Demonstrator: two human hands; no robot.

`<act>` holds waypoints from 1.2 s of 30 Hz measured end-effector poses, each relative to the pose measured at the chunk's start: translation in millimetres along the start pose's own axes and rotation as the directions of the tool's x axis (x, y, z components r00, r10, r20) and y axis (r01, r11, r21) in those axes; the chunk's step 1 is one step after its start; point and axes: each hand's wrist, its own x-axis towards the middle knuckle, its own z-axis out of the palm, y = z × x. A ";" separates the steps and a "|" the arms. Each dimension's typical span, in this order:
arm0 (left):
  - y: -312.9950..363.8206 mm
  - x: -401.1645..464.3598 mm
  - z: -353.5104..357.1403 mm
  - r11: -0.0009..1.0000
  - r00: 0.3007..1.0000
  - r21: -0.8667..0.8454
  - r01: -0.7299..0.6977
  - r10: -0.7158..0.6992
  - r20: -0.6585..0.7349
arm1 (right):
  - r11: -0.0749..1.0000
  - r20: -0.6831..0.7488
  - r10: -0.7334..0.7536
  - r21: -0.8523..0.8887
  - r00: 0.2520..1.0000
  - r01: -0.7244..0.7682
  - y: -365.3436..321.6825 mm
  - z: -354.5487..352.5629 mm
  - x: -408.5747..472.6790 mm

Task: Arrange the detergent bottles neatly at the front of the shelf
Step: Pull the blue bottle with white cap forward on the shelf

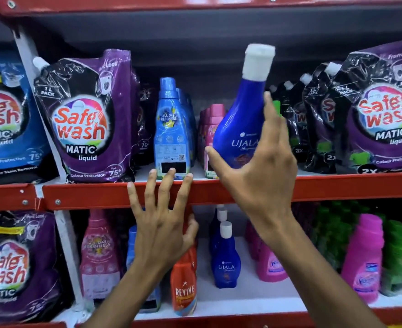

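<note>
My right hand (264, 171) grips a dark blue Ujala bottle (239, 124) with a white cap, held tilted above the red front edge of the upper shelf (95, 194). My left hand (164, 223) is spread open in front of that edge, its fingertips touching the base of a light blue bottle (170, 129) that stands at the shelf front. A row of pink bottles (210, 131) stands just right of it, partly hidden by the Ujala bottle.
Purple Safewash pouches (86, 119) stand left of the bottles, and more pouches (382, 114) fill the right. The lower shelf holds a small Ujala bottle (226, 263), a red Revive bottle (184, 282), pink bottles (363, 259) and green ones.
</note>
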 end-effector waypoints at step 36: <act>1.1 -1.1 9.2 0.999 0.999 0.021 0.028 -0.029 0.020 | 0.906 0.531 0.420 -0.288 0.737 -0.309 104.6 35.4 -252.5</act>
